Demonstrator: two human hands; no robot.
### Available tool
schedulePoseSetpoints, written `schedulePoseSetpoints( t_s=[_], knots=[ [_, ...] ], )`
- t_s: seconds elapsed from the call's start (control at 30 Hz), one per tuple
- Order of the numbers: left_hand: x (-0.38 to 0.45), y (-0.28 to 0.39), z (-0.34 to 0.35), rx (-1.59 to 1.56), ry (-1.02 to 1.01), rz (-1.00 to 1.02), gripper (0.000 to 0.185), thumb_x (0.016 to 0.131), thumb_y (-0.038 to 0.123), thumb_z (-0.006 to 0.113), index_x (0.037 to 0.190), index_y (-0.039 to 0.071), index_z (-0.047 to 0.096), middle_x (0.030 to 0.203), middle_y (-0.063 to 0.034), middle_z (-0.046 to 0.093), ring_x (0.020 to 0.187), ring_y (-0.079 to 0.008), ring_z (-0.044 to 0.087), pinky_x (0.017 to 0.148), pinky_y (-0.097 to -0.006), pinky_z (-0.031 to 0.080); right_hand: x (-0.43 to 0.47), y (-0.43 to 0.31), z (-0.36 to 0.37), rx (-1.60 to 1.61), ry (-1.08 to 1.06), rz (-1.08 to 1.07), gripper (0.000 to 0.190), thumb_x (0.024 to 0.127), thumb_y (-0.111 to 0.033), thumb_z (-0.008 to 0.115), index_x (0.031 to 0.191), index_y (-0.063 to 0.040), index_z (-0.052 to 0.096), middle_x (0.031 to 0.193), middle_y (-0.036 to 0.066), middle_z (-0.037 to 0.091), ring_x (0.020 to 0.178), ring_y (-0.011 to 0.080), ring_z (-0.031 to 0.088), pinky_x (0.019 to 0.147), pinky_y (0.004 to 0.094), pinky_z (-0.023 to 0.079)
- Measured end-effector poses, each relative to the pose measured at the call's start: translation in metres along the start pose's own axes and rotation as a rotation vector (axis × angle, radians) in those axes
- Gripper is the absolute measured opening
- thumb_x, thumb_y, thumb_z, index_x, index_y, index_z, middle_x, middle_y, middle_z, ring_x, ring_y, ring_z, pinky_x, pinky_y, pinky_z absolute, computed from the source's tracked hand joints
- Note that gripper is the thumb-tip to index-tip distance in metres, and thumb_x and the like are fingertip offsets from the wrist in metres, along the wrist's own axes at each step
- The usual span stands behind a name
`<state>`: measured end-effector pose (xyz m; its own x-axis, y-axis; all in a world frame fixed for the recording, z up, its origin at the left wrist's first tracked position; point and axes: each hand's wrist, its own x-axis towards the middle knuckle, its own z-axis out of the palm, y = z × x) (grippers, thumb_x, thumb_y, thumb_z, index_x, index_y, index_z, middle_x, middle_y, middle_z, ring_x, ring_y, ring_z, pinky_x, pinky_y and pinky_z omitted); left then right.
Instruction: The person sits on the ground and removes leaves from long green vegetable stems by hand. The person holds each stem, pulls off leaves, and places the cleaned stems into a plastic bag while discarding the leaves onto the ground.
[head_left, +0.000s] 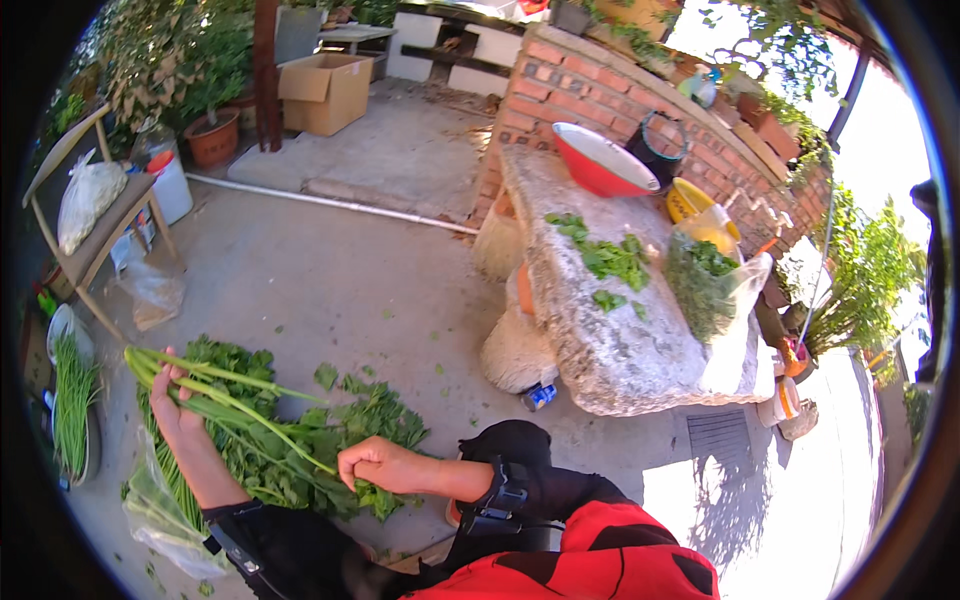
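My left hand (171, 405) is closed around the base end of a few pale green leafy-vegetable stalks (251, 411), possibly celery. They slant down to the right. At the far end of one stalk, my right hand (379, 463) has its fingers curled and pinches the tip; what lies inside the fist is hidden. Below both hands, a heap of leafy greens (390, 420) covers the concrete floor. A clear plastic bag (161, 517) lies beside my left forearm. Long thin green stems (71, 409) rest in a basin at the far left.
A rough stone slab table (592, 330) at right bears loose leaves (611, 259), a plastic bag of greens (705, 285), a red basin (600, 169) and a yellow basin (690, 201). A chair (112, 217), cardboard box (330, 97) and white pipe (330, 202) stand or lie farther off.
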<state>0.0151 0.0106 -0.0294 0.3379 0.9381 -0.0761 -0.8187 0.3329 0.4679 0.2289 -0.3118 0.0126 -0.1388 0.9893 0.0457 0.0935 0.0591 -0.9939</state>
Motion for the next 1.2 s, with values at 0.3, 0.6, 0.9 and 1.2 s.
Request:
schedulePoseSetpoints(
  t_s=[0.3, 0.6, 0.9, 1.2],
  knots=[
    [-0.009, -0.016, 0.028, 0.013, 0.105, 0.041, 0.030, 0.097, 0.011, 0.041, 0.120, -0.002, 0.052, 0.076, -0.0046, 0.057, 0.052, -0.0097, 0.047, 0.040, -0.0213, 0.042, -0.060, -0.131, -0.161, -1.665, 0.958, -0.190, 0.017, 0.070, -0.005, 0.059, 0.081, -0.009, 0.047, 0.081, 0.008, 0.046, 0.070, 0.0262, 0.058, 0.050, 0.0389, 0.047],
    [-0.039, -0.052, 0.080, -0.048, 0.052, 0.047, 0.035, 0.093, 0.015, 0.053, 0.124, 0.003, 0.044, 0.119, -0.0180, 0.056, 0.091, -0.0188, 0.062, 0.062, -0.0254, 0.059, -0.114, -0.166, -0.200, -1.464, 1.178, -0.041, 0.032, 0.086, -0.013, 0.059, 0.116, -0.005, 0.054, 0.106, 0.015, 0.056, 0.071, 0.0294, 0.062, 0.061, 0.0360, 0.049],
    [-0.060, -0.057, 0.112, -0.202, -0.105, 0.059, 0.040, 0.096, 0.026, 0.045, 0.130, 0.007, 0.035, 0.138, -0.0201, 0.036, 0.126, -0.0335, 0.040, 0.102, -0.0521, 0.038, 0.026, -0.079, -0.034, -0.543, 0.463, -0.307, 0.018, 0.082, -0.002, 0.060, 0.099, -0.002, 0.062, 0.083, 0.009, 0.060, 0.071, 0.0227, 0.059, 0.062, 0.0298, 0.046],
    [-0.081, -0.093, 0.132, -0.013, -0.304, 0.020, 0.055, 0.093, 0.017, 0.051, 0.141, 0.014, 0.023, 0.141, -0.0175, 0.031, 0.127, -0.0323, 0.039, 0.101, -0.0596, 0.036, 0.072, -0.026, -0.033, -0.421, 0.450, -0.228, 0.025, 0.080, -0.005, 0.059, 0.104, -0.005, 0.054, 0.091, 0.012, 0.054, 0.084, 0.0315, 0.055, 0.071, 0.0396, 0.044]
  ],
)
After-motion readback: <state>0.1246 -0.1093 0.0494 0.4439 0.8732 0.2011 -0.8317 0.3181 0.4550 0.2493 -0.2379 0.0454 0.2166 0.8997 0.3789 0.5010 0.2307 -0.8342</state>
